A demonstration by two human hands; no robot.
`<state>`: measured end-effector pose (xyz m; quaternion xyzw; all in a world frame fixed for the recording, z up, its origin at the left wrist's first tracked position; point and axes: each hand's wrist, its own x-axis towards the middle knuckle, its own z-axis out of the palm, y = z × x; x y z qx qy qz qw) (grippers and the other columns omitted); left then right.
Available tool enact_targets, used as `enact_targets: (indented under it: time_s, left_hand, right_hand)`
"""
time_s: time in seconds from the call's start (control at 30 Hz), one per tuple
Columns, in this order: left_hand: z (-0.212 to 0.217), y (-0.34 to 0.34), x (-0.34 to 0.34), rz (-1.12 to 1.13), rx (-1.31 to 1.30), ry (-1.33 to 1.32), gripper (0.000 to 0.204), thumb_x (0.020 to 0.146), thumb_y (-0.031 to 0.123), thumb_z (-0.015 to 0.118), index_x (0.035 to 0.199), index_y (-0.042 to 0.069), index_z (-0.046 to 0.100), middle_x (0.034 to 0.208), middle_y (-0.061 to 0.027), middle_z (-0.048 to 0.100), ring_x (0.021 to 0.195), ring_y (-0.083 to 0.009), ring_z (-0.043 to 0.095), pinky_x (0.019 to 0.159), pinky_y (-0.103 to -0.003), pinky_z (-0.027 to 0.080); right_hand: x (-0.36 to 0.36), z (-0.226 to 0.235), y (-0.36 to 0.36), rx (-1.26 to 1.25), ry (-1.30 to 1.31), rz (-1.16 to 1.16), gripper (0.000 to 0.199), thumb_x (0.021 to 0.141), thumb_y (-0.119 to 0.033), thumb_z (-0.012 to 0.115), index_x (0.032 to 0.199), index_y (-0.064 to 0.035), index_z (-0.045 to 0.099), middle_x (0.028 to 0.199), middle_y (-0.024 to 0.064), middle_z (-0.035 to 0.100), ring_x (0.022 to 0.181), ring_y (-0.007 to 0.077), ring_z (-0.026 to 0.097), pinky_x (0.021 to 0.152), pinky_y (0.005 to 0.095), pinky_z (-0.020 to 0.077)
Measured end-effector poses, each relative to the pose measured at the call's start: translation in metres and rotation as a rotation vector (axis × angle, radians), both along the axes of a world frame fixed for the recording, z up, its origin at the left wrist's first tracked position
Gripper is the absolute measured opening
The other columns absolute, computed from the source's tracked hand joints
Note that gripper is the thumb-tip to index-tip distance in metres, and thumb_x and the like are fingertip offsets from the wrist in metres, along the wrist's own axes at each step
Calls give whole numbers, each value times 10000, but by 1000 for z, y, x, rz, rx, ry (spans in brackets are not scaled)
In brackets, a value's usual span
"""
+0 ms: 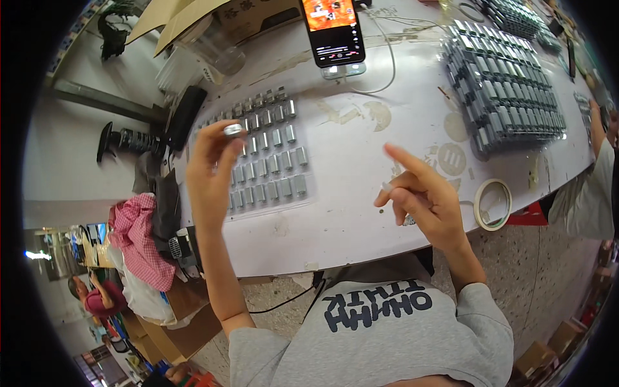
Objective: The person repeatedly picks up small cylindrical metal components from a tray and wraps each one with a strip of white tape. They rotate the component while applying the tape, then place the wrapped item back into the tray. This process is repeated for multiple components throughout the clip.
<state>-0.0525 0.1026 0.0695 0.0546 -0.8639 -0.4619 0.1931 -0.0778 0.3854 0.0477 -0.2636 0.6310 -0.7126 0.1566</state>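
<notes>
My left hand [213,158] is raised over a clear plastic tray [303,197] and pinches a small silver metal cylinder [233,130] between thumb and fingers. In the tray stand rows of similar silver cylinders [273,188], partly hidden behind my left hand and wrist. My right hand [429,203] is to the right of the tray, above the table. Its index finger points out while thumb and other fingers curl together. A small whitish piece [387,187] shows at those curled fingertips; its kind is too small to make out.
A stack of filled clear trays [506,97] stands at the right. A lit phone [332,32] on a stand with a white cable is at the back. A tape roll [493,204] lies by the table's front edge. Another person's arm [599,132] reaches in at far right.
</notes>
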Motion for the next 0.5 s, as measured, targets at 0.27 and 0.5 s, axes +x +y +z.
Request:
enact_targets:
  time_s: [0.27, 0.5]
  left_hand:
    - [-16, 61, -69, -279, 141, -101, 236, 852, 123, 500, 1048, -9, 511, 932, -79, 586, 798, -99, 536, 712, -235, 429]
    - [-30, 59, -145, -210, -143, -8, 231, 822, 192, 551, 1014, 64, 557, 903, -31, 608, 743, -96, 559, 630, -233, 436]
  right_hand:
    - [-1, 9, 18, -34, -156, -27, 72, 839, -43, 504, 898, -6, 522, 783, 93, 605, 549, 75, 536, 490, 179, 415]
    - [-4, 6, 24, -91, -225, -44, 80, 835, -74, 521, 872, -3, 517, 750, 52, 560, 655, 77, 527, 543, 192, 418]
